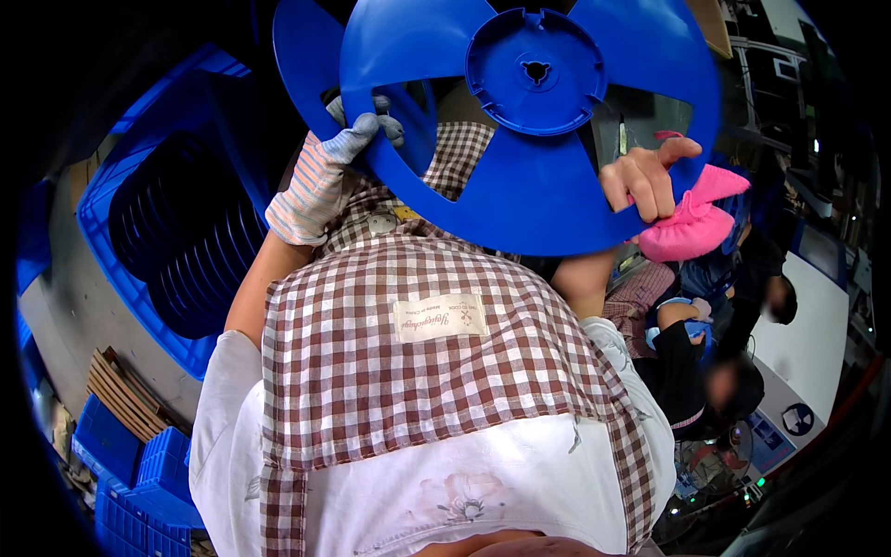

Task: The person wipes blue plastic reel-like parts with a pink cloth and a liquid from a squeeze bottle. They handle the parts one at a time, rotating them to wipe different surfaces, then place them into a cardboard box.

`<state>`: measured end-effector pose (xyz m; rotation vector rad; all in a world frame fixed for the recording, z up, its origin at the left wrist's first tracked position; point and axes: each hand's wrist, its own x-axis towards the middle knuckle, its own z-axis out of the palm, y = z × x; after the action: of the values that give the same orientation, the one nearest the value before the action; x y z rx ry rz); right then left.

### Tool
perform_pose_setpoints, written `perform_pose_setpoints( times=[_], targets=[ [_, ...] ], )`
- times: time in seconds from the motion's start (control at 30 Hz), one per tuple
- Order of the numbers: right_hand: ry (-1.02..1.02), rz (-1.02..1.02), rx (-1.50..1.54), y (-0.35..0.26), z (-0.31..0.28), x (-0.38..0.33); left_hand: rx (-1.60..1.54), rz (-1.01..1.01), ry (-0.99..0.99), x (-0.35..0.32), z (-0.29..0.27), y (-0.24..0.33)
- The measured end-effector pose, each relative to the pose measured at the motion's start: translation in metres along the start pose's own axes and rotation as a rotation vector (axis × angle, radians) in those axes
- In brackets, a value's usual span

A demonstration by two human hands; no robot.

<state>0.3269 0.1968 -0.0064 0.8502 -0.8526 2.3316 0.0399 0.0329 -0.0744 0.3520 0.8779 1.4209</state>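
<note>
A large blue plastic reel [535,195] with a round hub and wide cutouts is held up in front of my apron. At its left rim, my left hand [339,153], in a striped knit glove with grey fingertips, is closed on the edge. Behind that side shows another blue disc [302,60]; whether it belongs to the same reel I cannot tell. My right hand [642,181] has bare fingers curled through a cutout over the lower right rim, the index finger stretched out. Bright pink cloth [691,227] bunches against this hand beyond the rim; how it is held is hidden.
To the left, a blue crate [102,218] holds several dark discs standing in rows. Flattened cardboard [125,395] leans by blue bins [162,473] at lower left. People [733,385] sit at the right, near a white panel [803,343] and cluttered equipment.
</note>
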Motion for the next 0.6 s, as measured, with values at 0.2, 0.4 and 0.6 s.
perform_pose_setpoints(
  times=[0.2, 0.4, 0.6],
  targets=[
    [0.059, -0.027, 0.044, 0.002, -0.002, -0.007, -0.009, -0.004, 0.019, -0.004, 0.004, 0.003],
    [0.057, 0.005, 0.011, -0.004, -0.001, -0.005, 0.016, 0.01, 0.02, -0.006, 0.006, 0.003],
    [-0.096, 0.198, -0.723, -0.107, 0.047, 0.088, -0.022, 0.038, 0.046, -0.009, 0.01, 0.013]
  ],
)
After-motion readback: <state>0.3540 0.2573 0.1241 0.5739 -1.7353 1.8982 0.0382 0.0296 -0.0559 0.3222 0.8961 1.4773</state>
